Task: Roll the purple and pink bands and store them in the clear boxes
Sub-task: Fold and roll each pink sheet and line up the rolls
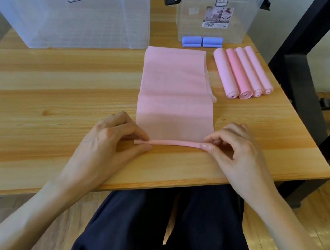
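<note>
Left hand (111,137) and right hand (236,150) pinching pink band (175,96) (thin rolled edge), wooden table (43,99)

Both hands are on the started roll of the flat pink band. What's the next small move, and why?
Probably roll the thin pink roll another turn away from the body. The left hand and right hand pinch its two ends, the roll is only a few turns thick, and most of the flat pink band lies unrolled on the wooden table, pointing toward the small clear plastic box.
</note>
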Demonstrator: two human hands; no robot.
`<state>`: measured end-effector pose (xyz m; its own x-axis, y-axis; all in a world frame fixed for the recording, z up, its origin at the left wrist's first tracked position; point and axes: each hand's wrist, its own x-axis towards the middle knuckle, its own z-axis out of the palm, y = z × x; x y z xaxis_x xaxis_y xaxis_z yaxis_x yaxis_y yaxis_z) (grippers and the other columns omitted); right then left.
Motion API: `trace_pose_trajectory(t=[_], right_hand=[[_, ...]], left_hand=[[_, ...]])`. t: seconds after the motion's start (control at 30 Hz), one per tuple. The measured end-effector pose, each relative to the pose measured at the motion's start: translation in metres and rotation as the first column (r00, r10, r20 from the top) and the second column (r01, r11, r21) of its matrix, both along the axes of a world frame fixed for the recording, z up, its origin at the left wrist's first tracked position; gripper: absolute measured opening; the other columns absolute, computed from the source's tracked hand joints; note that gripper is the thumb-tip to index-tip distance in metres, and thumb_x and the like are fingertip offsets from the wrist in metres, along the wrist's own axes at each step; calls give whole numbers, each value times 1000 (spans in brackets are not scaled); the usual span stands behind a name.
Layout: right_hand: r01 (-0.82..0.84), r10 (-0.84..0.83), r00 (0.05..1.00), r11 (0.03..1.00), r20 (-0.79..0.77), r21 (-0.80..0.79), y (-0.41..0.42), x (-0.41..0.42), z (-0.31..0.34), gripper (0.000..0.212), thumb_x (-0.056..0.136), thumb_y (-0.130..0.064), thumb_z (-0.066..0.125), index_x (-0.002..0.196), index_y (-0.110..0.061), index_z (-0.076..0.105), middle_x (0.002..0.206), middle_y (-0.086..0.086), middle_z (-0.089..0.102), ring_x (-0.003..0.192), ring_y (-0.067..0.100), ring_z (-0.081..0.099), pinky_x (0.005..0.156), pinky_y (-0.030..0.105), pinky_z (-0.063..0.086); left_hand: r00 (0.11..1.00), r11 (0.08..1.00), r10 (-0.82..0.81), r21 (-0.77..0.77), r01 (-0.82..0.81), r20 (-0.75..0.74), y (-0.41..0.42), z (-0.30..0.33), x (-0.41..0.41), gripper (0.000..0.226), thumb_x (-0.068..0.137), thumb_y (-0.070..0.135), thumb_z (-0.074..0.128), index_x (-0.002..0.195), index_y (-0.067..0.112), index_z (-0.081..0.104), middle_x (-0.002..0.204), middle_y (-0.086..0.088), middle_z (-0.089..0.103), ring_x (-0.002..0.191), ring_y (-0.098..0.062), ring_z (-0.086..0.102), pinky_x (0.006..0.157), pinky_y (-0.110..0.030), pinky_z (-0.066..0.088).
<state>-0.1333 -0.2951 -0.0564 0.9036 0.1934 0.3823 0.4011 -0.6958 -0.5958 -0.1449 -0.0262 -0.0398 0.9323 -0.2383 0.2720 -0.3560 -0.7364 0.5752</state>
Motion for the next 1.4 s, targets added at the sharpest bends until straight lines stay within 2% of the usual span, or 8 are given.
trace_pose_trajectory(t=[0.13,0.4,0.47,0.6,0.77,0.93,1.17,1.4], right_hand=[[-9,9,1000,1000,26,-6,0,0,-1,16,84,-30,68,84,-14,71,83,-6,57,85,15,49,80,22,40],[45,-45,999,999,-2,-9,5,8,2,12,84,-27,71,83,-15,71,82,-7,56,84,10,44,81,14,36],[49,-49,999,999,20,-15,7,8,2,11,84,-24,72,81,-14,68,82,-7,57,83,11,45,80,18,37],[32,-32,999,999,10,6,4,9,1,22,80,-36,70,81,-14,73,82,-5,58,86,15,49,82,28,40],[75,-75,997,997,1,-3,8,15,3,23,82,-38,66,82,-16,74,83,-4,59,86,12,46,84,23,35],[106,-106,994,994,21,-23,13,21,2,10,84,-25,73,80,-17,68,81,-5,58,83,8,43,82,28,35],[89,-89,996,996,-1,-13,10,26,6,20,79,-36,72,83,-17,76,83,-2,59,88,14,47,86,37,40],[142,-142,989,989,29,-26,16,31,1,15,85,-31,73,82,-16,70,82,-5,56,85,12,45,85,32,35]], left_hand=[[999,999,30,-22,-30,-13,-1,3,3,9,89,33,65,92,31,73,89,20,58,89,-1,58,78,-18,47],[999,998,48,-30,-48,-6,-5,2,8,7,91,20,67,90,26,69,94,17,58,90,0,60,77,-5,39],[1000,1000,29,-9,-29,6,-5,2,8,5,92,27,64,91,26,69,93,17,57,90,-2,59,77,-10,42],[999,999,36,0,-36,1,-4,0,9,10,90,34,64,90,26,70,93,16,56,90,-4,59,76,-24,49],[994,994,107,-24,-107,-3,-6,2,16,10,89,31,65,87,25,72,89,15,56,87,2,57,71,-10,40],[997,998,58,-11,-57,55,-9,4,20,11,90,31,64,92,22,70,88,13,58,85,-1,58,74,-12,42],[997,997,72,-1,-72,12,-6,2,26,9,90,29,66,89,25,74,93,14,57,86,0,58,73,-10,42],[994,998,45,46,-50,104,-12,5,33,5,91,23,67,93,23,72,90,13,60,83,-4,57,79,-29,46]])
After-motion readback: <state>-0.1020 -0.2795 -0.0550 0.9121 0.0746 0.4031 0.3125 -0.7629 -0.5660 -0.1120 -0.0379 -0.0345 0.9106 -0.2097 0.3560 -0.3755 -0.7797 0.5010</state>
